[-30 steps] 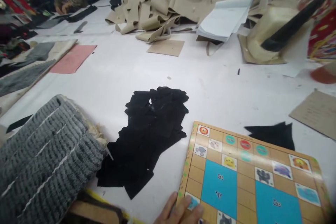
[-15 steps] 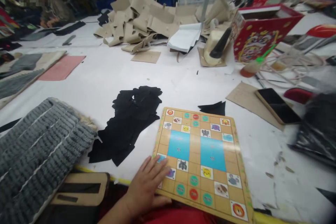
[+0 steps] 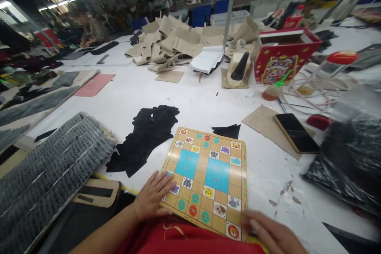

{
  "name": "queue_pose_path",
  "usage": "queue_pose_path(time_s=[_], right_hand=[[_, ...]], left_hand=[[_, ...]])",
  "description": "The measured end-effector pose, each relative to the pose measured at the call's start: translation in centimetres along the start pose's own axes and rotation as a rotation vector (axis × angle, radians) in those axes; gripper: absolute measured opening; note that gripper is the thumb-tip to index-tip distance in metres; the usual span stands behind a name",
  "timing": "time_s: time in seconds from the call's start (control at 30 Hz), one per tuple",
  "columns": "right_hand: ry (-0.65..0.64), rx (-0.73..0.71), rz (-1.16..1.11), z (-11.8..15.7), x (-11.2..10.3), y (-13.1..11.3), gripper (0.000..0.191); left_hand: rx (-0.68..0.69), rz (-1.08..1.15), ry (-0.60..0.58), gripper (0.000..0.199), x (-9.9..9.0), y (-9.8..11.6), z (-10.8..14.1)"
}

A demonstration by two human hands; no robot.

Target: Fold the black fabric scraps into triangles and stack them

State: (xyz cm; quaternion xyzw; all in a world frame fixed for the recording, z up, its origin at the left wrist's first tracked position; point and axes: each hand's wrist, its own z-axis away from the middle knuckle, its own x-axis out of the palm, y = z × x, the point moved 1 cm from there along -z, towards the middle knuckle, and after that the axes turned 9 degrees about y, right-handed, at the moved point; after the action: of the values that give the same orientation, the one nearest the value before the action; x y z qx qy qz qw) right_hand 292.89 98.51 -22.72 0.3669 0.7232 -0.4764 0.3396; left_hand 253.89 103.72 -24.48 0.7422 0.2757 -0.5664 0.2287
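A square wooden game board (image 3: pixel 201 162) with blue patches and animal pictures lies at the table's near edge. My left hand (image 3: pixel 154 194) rests on its lower left side, fingers spread over the corner pictures, thumb at the near edge. At the board's lower right corner is my right hand (image 3: pixel 268 230), blurred by motion, its fingertips near or at the board's edge; what they hold, if anything, cannot be made out. Black cloth pieces (image 3: pixel 145 135) lie beyond the board to the left, and a smaller black piece (image 3: pixel 228 131) lies just behind it.
Grey ribbed fabric (image 3: pixel 53 166) covers the left side. At right are a phone (image 3: pixel 296 133) on cardboard, a black plastic bag (image 3: pixel 351 154) and a drink cup (image 3: pixel 271 92). Farther back stand a red box (image 3: pixel 279 57) and a beige pile (image 3: pixel 178 39). A person (image 3: pixel 93 29) sits far left.
My right hand has come into view at the board's lower right. The camera view has tilted up and shifted. My left hand stays on the board's left side.
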Motion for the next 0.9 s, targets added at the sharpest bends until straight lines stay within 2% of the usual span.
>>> queue_pose_path(time_s=[0.07,0.13,0.2,0.3,0.47,0.6,0.9], right_hand=[[0.083,-0.004,0.055,-2.3,0.0,1.4,0.048],[0.131,-0.086,0.152,-4.1,1.3,2.2,0.059],[0.097,-0.199,0.232,-5.0,2.8,2.5,0.066],[0.046,-0.232,0.286,-5.1,3.8,2.4,0.067],[0.053,-0.219,0.310,-4.5,3.0,1.6,0.057],[0.072,-0.206,0.342,-4.1,3.2,1.1,0.052],[0.071,-0.213,0.322,-4.2,4.4,0.5,0.055]], left_hand=[[0.001,-0.006,-0.016,0.081,-0.1,0.0,-0.2],[0.002,-0.009,-0.031,0.082,-0.1,-0.1,-0.4],[0.009,-0.004,-0.028,0.083,-0.1,-0.1,-0.6],[0.028,-0.001,-0.021,0.081,0.0,-0.3,-0.7],[0.055,-0.036,0.009,0.079,0.4,-0.3,-0.1],[0.059,-0.037,0.066,0.078,0.3,0.1,0.5],[-0.085,0.062,0.043,0.075,-0.3,1.0,1.8]])
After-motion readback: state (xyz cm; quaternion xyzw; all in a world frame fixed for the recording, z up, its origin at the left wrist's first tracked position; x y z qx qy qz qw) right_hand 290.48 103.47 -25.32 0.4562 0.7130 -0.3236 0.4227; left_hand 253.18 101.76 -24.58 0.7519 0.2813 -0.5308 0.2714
